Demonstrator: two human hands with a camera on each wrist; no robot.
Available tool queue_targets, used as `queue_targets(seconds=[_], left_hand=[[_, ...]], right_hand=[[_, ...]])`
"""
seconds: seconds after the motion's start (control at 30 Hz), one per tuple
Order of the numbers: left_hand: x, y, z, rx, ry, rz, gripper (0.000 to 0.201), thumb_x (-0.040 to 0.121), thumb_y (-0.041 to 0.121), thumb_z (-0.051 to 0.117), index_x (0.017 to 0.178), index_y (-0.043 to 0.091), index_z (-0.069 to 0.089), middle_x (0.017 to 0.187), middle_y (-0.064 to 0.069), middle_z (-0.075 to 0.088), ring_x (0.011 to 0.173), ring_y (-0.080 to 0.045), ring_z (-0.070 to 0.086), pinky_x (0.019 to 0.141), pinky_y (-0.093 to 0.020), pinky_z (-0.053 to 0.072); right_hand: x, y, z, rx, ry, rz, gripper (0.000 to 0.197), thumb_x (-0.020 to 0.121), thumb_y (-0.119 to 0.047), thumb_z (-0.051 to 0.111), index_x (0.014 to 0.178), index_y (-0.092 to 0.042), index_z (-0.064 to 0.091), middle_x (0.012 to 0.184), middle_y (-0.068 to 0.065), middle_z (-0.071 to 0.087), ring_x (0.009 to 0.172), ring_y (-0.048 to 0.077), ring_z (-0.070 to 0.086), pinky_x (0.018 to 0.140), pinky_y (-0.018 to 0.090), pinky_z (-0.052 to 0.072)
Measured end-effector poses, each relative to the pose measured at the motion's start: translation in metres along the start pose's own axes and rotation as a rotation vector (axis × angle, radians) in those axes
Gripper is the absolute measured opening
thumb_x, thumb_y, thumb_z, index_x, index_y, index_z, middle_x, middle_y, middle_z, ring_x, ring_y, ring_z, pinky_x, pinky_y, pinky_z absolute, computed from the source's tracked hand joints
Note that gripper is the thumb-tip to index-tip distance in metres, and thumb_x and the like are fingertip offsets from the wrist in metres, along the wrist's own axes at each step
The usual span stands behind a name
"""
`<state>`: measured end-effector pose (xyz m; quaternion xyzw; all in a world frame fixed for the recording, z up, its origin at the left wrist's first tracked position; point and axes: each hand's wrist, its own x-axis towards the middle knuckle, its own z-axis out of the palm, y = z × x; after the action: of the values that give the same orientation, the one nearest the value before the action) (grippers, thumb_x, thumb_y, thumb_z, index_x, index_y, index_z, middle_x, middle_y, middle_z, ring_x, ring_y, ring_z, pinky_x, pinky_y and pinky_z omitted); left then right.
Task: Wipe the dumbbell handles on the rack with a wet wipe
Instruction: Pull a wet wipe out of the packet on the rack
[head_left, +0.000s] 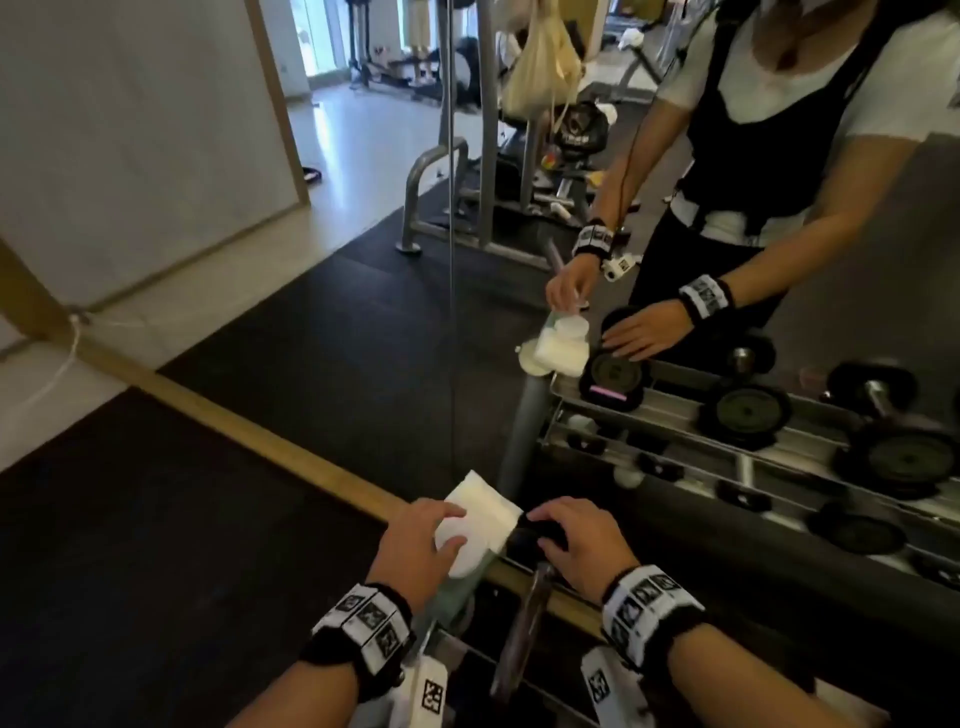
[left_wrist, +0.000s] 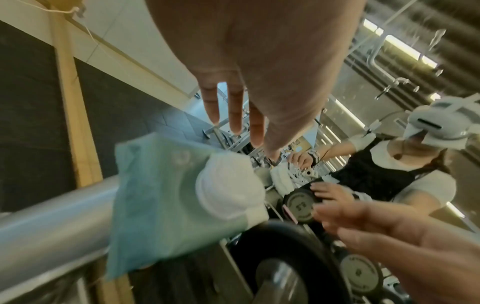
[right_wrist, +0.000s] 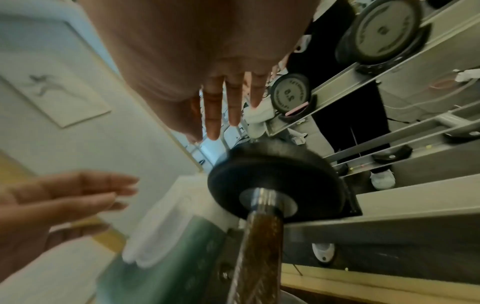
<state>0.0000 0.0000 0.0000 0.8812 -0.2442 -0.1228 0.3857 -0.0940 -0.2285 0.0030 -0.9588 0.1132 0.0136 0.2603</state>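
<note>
A wipe pack (head_left: 475, 522), teal with a white lid, is seen at the left end of the rack (head_left: 675, 410), lying against the rack's grey end tube (left_wrist: 52, 222). The left hand (head_left: 415, 551) is held at the pack; in the head view the fingertips lie on the white lid, whereas in the left wrist view the fingers (left_wrist: 233, 111) are straight, slightly spread, and appear just clear of the pack (left_wrist: 166, 197). Actual contact cannot be told. Nothing is pinched.

The right hand (head_left: 576, 540) is laid palm down over the black end plate (head_left: 535, 535) of the nearest dumbbell. Its fingers (right_wrist: 215, 107) are extended and slightly parted in the right wrist view, above the plate (right_wrist: 275, 174); no grip is closed on it. The dumbbell's handle (right_wrist: 259, 253), chromed and knurled, runs from the plate toward the camera and is untouched. No loose wipe is seen in either hand.

A mirror (head_left: 519, 156) stands directly behind the rack; both hands, the pack and further dumbbells (head_left: 745, 413) are recorded in reflection. Black mat flooring (head_left: 156, 571) is noted on the left.
</note>
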Motion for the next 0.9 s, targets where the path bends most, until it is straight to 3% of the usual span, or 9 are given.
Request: queue_targets(seconds=[0.13, 0.23, 0.33, 0.47, 0.6, 0.73, 0.8, 0.9], left_hand=[[-0.004, -0.012, 0.029, 0.240, -0.031, -0.018, 0.058, 0.075, 0.049, 0.074, 0.129, 0.035, 0.056, 0.136, 0.013, 0.047, 0.127, -0.014, 0.038, 0.104, -0.036, 0.038], [-0.006, -0.023, 0.041, 0.337, -0.054, -0.036, 0.070, 0.071, 0.055, 0.073, 0.135, 0.042, 0.047, 0.144, 0.017, 0.037, 0.133, -0.012, 0.028, 0.104, -0.038, 0.034], [-0.006, -0.028, 0.043, 0.321, -0.021, -0.037, 0.064, 0.075, 0.049, 0.071, 0.133, 0.041, 0.049, 0.144, 0.017, 0.038, 0.132, -0.011, 0.026, 0.105, -0.039, 0.033], [-0.007, -0.028, 0.041, 0.281, 0.046, 0.003, 0.047, 0.081, 0.043, 0.068, 0.126, 0.038, 0.056, 0.140, 0.016, 0.045, 0.131, -0.011, 0.033, 0.105, -0.039, 0.034], [-0.005, -0.025, 0.035, 0.308, -0.015, 0.072, 0.069, 0.073, 0.053, 0.074, 0.135, 0.036, 0.049, 0.141, 0.015, 0.043, 0.129, -0.012, 0.034, 0.106, -0.037, 0.033], [-0.009, -0.019, 0.031, 0.202, 0.053, 0.142, 0.052, 0.083, 0.035, 0.070, 0.132, 0.028, 0.055, 0.132, 0.009, 0.051, 0.124, -0.012, 0.044, 0.107, -0.035, 0.040], [-0.017, -0.019, 0.030, 0.111, 0.117, 0.173, 0.046, 0.092, 0.027, 0.061, 0.136, 0.030, 0.051, 0.137, 0.010, 0.048, 0.125, -0.006, 0.045, 0.106, -0.024, 0.041], [-0.022, -0.019, 0.024, 0.045, 0.177, 0.172, 0.043, 0.098, 0.016, 0.048, 0.137, 0.034, 0.051, 0.144, 0.014, 0.043, 0.127, 0.002, 0.043, 0.100, -0.004, 0.028]], right_hand=[[0.012, -0.004, 0.029, -0.259, -0.201, -0.047, 0.051, 0.092, -0.038, 0.053, 0.142, -0.040, 0.043, 0.151, -0.018, 0.039, 0.148, 0.014, 0.021, 0.119, 0.041, 0.002], [0.015, -0.003, 0.040, -0.309, -0.231, -0.052, 0.055, 0.093, -0.042, 0.049, 0.147, -0.042, 0.035, 0.157, -0.019, 0.030, 0.151, 0.016, 0.012, 0.119, 0.045, -0.006], [0.016, -0.008, 0.042, -0.333, -0.218, -0.050, 0.053, 0.094, -0.045, 0.045, 0.147, -0.042, 0.036, 0.158, -0.019, 0.030, 0.150, 0.018, 0.016, 0.119, 0.045, -0.004], [0.015, -0.011, 0.044, -0.333, -0.194, -0.035, 0.053, 0.093, -0.044, 0.047, 0.145, -0.043, 0.038, 0.155, -0.020, 0.034, 0.145, 0.016, 0.028, 0.118, 0.043, 0.009], [0.015, -0.012, 0.043, -0.320, -0.178, -0.041, 0.053, 0.092, -0.043, 0.049, 0.144, -0.043, 0.040, 0.155, -0.019, 0.036, 0.140, 0.014, 0.034, 0.114, 0.038, 0.018], [0.014, -0.013, 0.043, -0.339, -0.167, -0.065, 0.054, 0.092, -0.042, 0.050, 0.145, -0.042, 0.039, 0.154, -0.018, 0.036, 0.138, 0.013, 0.037, 0.113, 0.037, 0.018], [0.015, -0.014, 0.043, -0.334, -0.162, -0.067, 0.053, 0.092, -0.044, 0.049, 0.144, -0.040, 0.041, 0.153, -0.016, 0.039, 0.137, 0.014, 0.038, 0.113, 0.037, 0.019], [0.016, -0.016, 0.042, -0.318, -0.157, -0.056, 0.051, 0.092, -0.043, 0.051, 0.142, -0.040, 0.043, 0.152, -0.016, 0.041, 0.135, 0.014, 0.041, 0.112, 0.038, 0.022]])
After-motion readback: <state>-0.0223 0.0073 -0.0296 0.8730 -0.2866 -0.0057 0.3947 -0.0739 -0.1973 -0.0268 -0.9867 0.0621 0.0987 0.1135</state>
